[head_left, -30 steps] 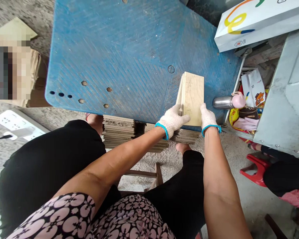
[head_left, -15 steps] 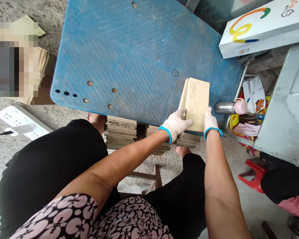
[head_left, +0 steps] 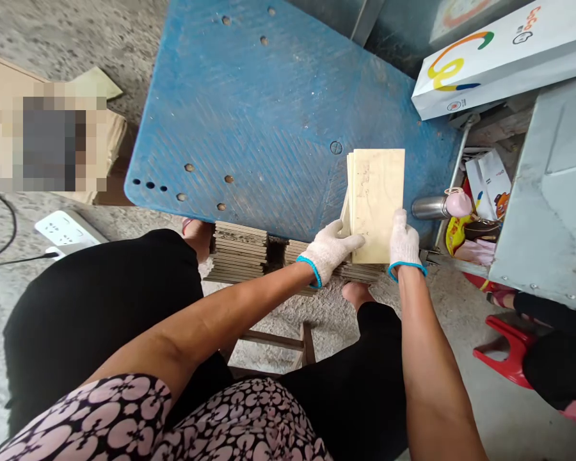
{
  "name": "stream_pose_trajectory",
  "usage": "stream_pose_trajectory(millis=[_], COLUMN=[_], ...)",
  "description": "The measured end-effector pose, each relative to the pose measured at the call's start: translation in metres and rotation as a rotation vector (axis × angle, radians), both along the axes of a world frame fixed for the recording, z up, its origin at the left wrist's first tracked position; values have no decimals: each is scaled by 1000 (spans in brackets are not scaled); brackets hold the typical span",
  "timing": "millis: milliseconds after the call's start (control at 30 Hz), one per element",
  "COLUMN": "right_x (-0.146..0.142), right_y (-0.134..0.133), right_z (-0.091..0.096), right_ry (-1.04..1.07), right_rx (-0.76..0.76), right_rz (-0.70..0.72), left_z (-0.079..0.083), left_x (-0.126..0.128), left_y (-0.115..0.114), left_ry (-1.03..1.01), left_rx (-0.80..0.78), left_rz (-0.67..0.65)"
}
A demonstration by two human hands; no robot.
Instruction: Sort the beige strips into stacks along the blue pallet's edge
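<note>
A small stack of pale wooden boards (head_left: 379, 198) stands at the near right edge of the blue plastic surface (head_left: 249, 109). My left hand (head_left: 330, 251), in a white knitted glove with a blue cuff, grips the stack's left side, its thumb lying over the top board. Against the right side of the boards presses my right hand (head_left: 404, 243), gloved the same way, its fingers along the edge. The boards are slightly fanned on the left, where lower ones peek out. Fingers beneath the stack are hidden.
Stacked boards (head_left: 240, 253) stand below the blue surface by my feet. A steel bottle (head_left: 429, 208) with a pink cap lies to the right, near a white paper bag (head_left: 489, 61). At left is a power strip (head_left: 70, 230); at lower right, a red stool (head_left: 506, 352) with a person beside it.
The boards have come closer together, with the top one now squarer over the others and slightly nearer me. Both hands still flank them. The view has shifted a little.
</note>
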State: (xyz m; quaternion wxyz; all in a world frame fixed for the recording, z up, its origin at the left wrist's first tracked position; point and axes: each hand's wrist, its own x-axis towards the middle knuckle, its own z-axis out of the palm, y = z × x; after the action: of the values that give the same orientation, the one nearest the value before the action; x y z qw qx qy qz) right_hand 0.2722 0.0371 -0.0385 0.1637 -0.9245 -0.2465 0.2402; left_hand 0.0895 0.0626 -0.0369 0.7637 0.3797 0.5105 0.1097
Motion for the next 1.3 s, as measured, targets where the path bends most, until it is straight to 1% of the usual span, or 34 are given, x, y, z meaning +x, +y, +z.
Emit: stream_pose_trajectory(millis=[67,167,200,233,300,367,467,567,667,733,833,933,1000,1067,1167,1300], right_x=[-9,-27,-32,-37,-46,-52,-59,-66,-78,-92,-120,-147,-162,-173,-183,-186], right_y=[-8,-19,-22,-25,-29,-33,-37,-44,-58,-71,-95,-118,-132,-143,-156,-167], right_z=[10,24,29,34,42,49,53,54,51,47,41,39,41,42,38,30], right_ry=[109,359,422,462,473,451,412,269,120,78,62,116,134,140,120,142], right_rx=[80,247,285,310,326,362,428,435,422,422,419,437,471,482,468,436], right_rz=[-45,-139,-160,-172,-173,-142,-77,60,220,282,253,219,196,166,157,190], left_z=[13,32,38,42,50,55,62,68,72,74,81,93,100,104,100,85], left_x=[-9,-18,-20,-22,-24,-27,-35,-49,-67,-80,-100,-121,-134,-145,-159,-170], left_y=[6,18,22,25,28,28,24,16,5,-5,-20,-34,-42,-49,-61,-73], left_ry=[5,86,130,150,74,-96,-304,-430,-426,-383,-270,-201,-215,-242,-257,-251], left_rx=[45,202,265,313,323,254,110,-40,-87,-79,-102,-154,-135,-83,-46,-76], left_rz=[-72,-260,-287,-282,-198,-82,54,162,218,240,268,273,236,185,166,220])
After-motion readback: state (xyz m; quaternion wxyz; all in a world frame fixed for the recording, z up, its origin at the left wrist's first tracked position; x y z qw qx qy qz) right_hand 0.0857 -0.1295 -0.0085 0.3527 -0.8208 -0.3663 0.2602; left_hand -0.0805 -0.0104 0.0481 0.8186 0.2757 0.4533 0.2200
